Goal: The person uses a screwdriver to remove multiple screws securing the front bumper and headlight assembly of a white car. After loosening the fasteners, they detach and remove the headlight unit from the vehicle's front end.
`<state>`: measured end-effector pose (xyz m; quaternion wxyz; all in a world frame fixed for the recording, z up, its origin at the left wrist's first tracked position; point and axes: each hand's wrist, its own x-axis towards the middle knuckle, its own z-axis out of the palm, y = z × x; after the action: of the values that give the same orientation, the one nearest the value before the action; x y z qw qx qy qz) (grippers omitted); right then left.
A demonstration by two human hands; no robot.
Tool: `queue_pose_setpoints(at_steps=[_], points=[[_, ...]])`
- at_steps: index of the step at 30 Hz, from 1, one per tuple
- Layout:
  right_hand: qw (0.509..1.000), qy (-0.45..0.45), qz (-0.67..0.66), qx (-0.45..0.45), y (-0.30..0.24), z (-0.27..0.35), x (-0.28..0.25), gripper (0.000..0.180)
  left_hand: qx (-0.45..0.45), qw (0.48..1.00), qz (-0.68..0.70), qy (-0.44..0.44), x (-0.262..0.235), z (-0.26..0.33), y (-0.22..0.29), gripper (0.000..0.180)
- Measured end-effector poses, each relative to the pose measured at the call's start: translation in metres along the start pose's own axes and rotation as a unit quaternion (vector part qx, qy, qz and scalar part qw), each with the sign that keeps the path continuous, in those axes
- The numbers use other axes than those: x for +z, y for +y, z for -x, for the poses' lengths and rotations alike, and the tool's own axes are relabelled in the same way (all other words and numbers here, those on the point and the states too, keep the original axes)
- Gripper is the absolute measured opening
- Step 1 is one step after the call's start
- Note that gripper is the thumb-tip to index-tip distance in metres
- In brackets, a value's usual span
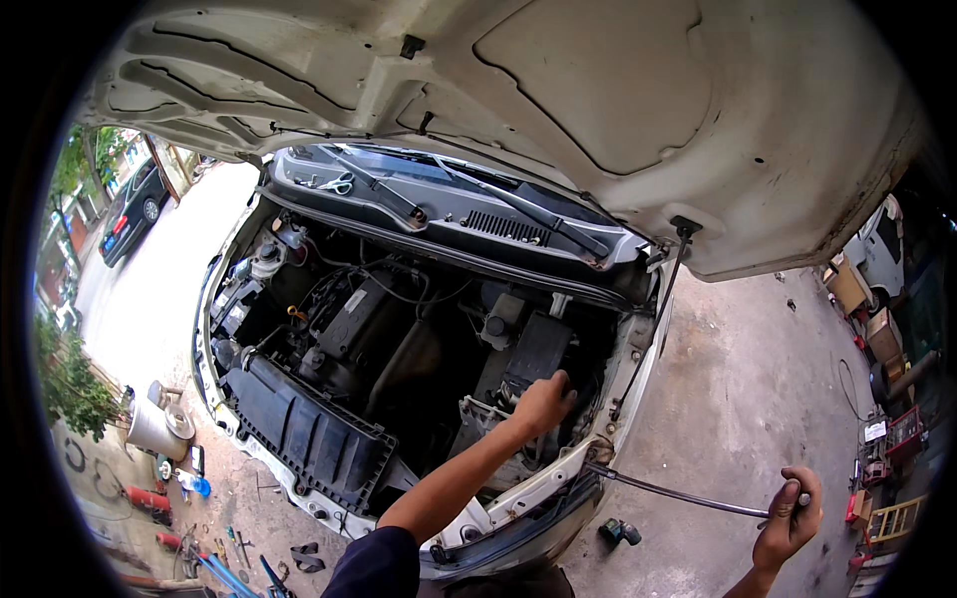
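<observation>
My right hand (788, 520) is closed around the end of a long metal wrench bar (688, 495), out past the car's front corner. The bar's far end meets the front frame of the engine bay (588, 460) beside the headlight. Farther in, my left hand (544, 403) is curled at the near edge of a black box (538, 351) in the bay. Its fingertips point down, and what they grip, if anything, is hidden. The dark engine cover (357, 317) lies left of it, with a ribbed black plastic housing (299, 427) in front.
Overhead is the raised hood (598, 90), held by a thin prop rod (653, 329) on the right. Scissors (339, 183) lie below the windshield. A cordless power tool (620, 532) rests on the floor near the bumper. Loose tools (239, 548) and a white bucket (155, 429) are at left.
</observation>
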<state>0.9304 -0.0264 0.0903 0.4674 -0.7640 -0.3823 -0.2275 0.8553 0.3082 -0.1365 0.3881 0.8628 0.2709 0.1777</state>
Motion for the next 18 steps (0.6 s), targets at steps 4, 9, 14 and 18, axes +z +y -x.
queue_pose_setpoints(at_steps=[4,9,14,18], points=[[0.977,0.038,-0.139,0.156,0.032,0.03,-0.02,0.023,0.001,0.964,0.171,0.203,-0.07,-0.106,0.007,0.022],[0.929,0.106,-0.309,0.172,0.035,0.043,0.026,0.022,-0.034,0.964,-0.048,0.259,-0.139,-0.188,-0.018,0.026],[0.936,0.124,-0.307,0.117,0.024,0.044,0.118,0.025,-0.028,0.937,0.174,0.302,-0.155,-0.171,-0.043,0.027],[0.932,0.04,-0.338,0.122,-0.005,0.034,0.174,0.028,-0.039,0.784,0.618,0.046,-0.175,-0.054,-0.066,0.034]])
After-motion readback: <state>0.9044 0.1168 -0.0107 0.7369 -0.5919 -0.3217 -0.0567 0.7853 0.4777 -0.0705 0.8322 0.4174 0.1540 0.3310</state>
